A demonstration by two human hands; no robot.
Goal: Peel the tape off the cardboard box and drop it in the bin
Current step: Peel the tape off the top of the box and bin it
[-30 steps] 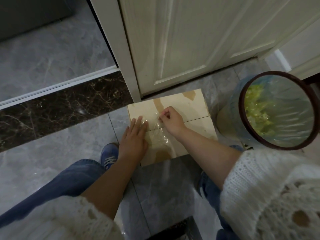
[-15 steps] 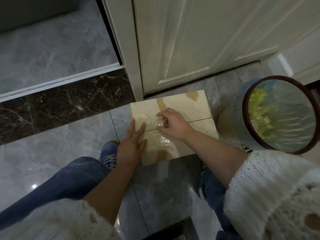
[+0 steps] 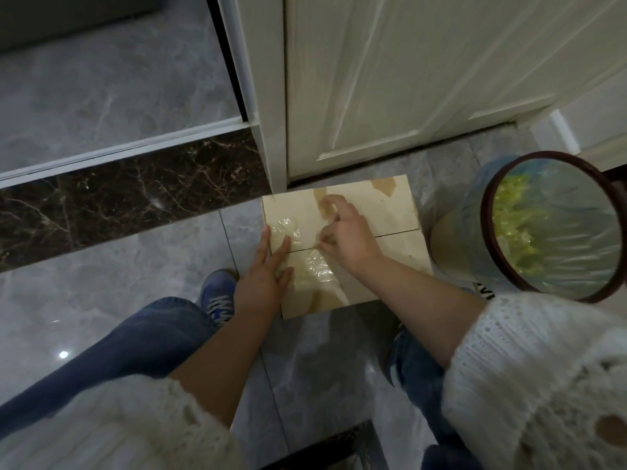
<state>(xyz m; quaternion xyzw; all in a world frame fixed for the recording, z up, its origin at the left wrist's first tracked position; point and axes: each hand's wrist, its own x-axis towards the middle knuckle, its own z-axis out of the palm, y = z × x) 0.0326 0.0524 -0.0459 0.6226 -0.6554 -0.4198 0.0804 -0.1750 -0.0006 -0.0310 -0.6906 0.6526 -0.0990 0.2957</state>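
A pale cardboard box point(image 3: 380, 208) lies flat on the grey floor in front of a white door. Crinkled clear tape point(image 3: 314, 268) crosses the seam between its flaps, with another patch near the left edge. My left hand point(image 3: 266, 278) presses flat on the box's left edge, fingers straight. My right hand point(image 3: 346, 232) is over the seam, with curled fingers pinching the tape at its upper end. The bin point(image 3: 488, 212), lined with a clear bag and holding green-yellow scraps, stands just right of the box.
A white door point(image 3: 407, 79) and its frame point(image 3: 258, 96) rise directly behind the box. A dark marble threshold strip point(image 3: 118, 198) runs to the left. My blue shoe point(image 3: 219, 296) and jeans-clad knees flank the box.
My right hand has shifted slightly down and right along the seam, still at the tape. The left hand has slid a little to the box's left edge. The view has drifted.
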